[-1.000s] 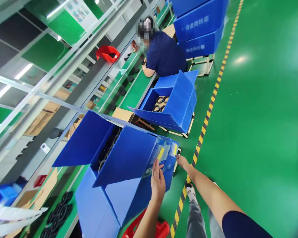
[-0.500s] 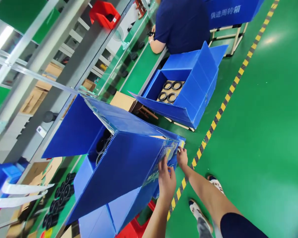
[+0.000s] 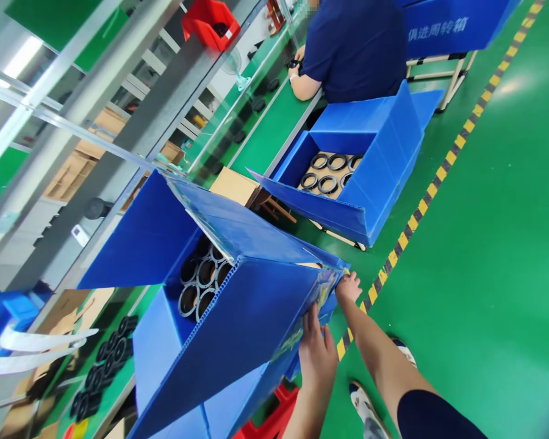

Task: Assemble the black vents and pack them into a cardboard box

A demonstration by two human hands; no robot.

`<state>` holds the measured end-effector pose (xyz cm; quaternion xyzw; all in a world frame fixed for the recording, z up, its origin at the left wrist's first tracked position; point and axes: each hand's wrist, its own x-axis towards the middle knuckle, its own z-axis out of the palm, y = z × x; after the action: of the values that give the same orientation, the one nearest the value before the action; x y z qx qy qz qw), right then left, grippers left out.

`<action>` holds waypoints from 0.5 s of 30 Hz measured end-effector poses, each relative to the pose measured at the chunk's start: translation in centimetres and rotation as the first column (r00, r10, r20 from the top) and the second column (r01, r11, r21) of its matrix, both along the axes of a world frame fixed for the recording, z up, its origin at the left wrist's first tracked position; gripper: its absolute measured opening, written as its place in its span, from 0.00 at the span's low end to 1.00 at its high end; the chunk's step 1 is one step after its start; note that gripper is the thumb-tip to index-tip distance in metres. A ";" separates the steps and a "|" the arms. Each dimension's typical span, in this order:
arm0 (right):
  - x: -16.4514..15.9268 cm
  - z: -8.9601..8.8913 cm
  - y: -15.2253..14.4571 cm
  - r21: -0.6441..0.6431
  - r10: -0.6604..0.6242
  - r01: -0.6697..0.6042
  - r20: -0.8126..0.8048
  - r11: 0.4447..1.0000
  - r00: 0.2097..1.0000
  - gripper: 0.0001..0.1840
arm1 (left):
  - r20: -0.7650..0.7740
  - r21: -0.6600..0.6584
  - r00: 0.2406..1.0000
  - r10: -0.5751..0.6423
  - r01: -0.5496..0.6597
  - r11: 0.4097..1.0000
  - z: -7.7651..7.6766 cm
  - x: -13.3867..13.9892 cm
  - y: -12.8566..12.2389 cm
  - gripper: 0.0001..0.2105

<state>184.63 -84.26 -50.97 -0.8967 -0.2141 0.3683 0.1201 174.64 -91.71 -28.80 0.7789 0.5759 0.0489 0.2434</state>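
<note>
A big blue corrugated plastic box [image 3: 238,329] stands in front of me with its flaps up. Black rings [image 3: 201,277] lie packed inside it. My left hand [image 3: 317,353] lies flat against the near flap, fingers spread beside a clear document pouch [image 3: 318,296] fixed to it. My right hand [image 3: 348,286] grips the flap's upper right corner next to that pouch.
A second open blue box [image 3: 370,183] holding black rings on cardboard stands farther along. A person in a dark blue shirt [image 3: 357,49] works at the green conveyor [image 3: 265,137]. More black rings [image 3: 100,378] lie on the belt at left. A yellow-black stripe [image 3: 434,183] edges the green floor.
The view has tilted down and closer. The near flap has swung lower, showing the rings inside. My right hand went from under the pouch up to the flap's corner; my left hand slid lower.
</note>
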 end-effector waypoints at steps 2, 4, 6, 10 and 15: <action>0.5 -0.5 0.3 -0.001 0.019 -0.019 0.005 1.000 1.000 0.28 | 0.010 0.023 1.000 0.000 0.000 1.000 -0.1 0.0 0.0 0.21; 0.8 -0.9 0.2 0.016 0.058 -0.058 0.005 0.998 0.998 0.26 | 0.026 0.044 1.000 0.000 -0.001 0.999 -0.1 0.1 0.0 0.20; 1.0 -1.2 -0.1 0.044 0.102 -0.101 -0.001 0.994 0.995 0.24 | 0.017 0.058 1.000 -0.012 0.011 0.998 -0.1 0.1 0.0 0.20; 1.0 -1.4 -0.2 0.087 0.121 -0.118 -0.028 0.989 0.992 0.23 | -0.038 0.042 0.999 -0.032 0.033 0.999 0.3 0.4 0.1 0.21; 0.9 -0.9 -0.3 0.163 0.030 -0.019 -0.064 0.986 0.997 0.22 | -0.057 -0.040 0.996 0.066 -0.069 0.997 1.1 1.7 0.6 0.20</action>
<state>185.57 -84.55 -51.85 -0.8686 -0.2502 0.3806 0.1952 176.30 -91.12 -27.66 0.7547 0.6094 0.0233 0.2419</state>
